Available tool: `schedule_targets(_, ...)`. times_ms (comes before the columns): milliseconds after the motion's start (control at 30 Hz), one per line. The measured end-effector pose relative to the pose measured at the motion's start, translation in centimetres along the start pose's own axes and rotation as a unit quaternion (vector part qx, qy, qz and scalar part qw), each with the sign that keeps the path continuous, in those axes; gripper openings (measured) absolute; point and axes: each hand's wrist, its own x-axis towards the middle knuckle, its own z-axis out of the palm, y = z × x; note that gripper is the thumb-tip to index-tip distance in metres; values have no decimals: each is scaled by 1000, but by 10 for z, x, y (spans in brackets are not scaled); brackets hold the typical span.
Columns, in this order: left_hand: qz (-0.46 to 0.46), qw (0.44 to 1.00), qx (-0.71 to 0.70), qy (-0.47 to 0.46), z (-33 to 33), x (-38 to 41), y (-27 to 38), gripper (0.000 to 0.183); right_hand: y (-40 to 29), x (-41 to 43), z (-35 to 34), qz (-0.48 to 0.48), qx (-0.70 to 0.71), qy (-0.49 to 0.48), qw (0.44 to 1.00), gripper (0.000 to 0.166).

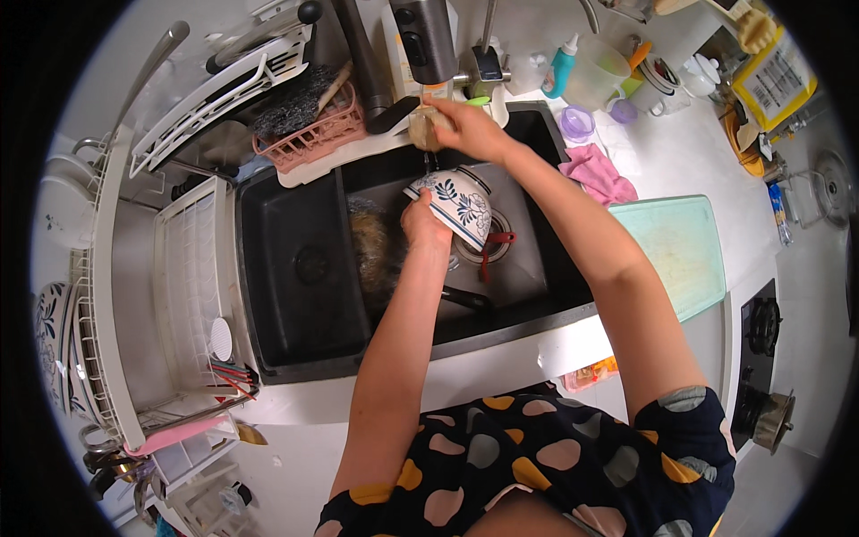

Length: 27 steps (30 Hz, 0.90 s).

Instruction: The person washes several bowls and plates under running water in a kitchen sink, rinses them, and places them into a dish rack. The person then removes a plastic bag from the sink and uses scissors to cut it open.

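My left hand (pixel 424 221) grips the rim of a white bowl (pixel 456 205) with blue floral decoration. The bowl is tilted on its side above the right basin of a black double sink (pixel 302 356). Above it, my right hand (pixel 463 131) pinches a tan sponge or cloth (pixel 423 129) just below the grey faucet head (pixel 424 43). Water trickles from this tan piece towards the bowl. Below the bowl, a red-handled item (pixel 500 237) lies by the drain, with a black handle (pixel 465 297) nearer to me. A blurred brownish thing (pixel 370 248) sits against the divider.
A pink basket (pixel 315 144) with a dark scrubber stands behind the sink. Left is a white dish rack (pixel 191 268). At right are a pink cloth (pixel 600 173), a pale green cutting board (pixel 674 248), a teal bottle (pixel 560 70) and a gas hob (pixel 755 362).
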Motion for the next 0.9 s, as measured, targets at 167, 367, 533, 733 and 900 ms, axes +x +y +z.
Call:
schedule_targets(167, 30, 999, 6, 24, 8, -14, 14, 21, -13, 36, -8, 92, -74, -63, 991, 35)
schedule_targets(367, 31, 999, -6, 36, 8, -12, 15, 20, -11, 37, 0, 61, -107, -48, 991, 27)
schedule_targets(533, 20, 999, -3, 36, 7, -4, 7, 21, 2, 28, 3, 6, -98, -17, 995, 28)
schedule_targets(733, 12, 999, -6, 38, -5, -4, 6, 22, -13, -35, 11, 39, 13, -79, 996, 35)
schedule_targets(900, 15, 999, 52, -7, -36, -13, -1, 20, -35, -116, 36, -28, 42, -40, 998, 33)
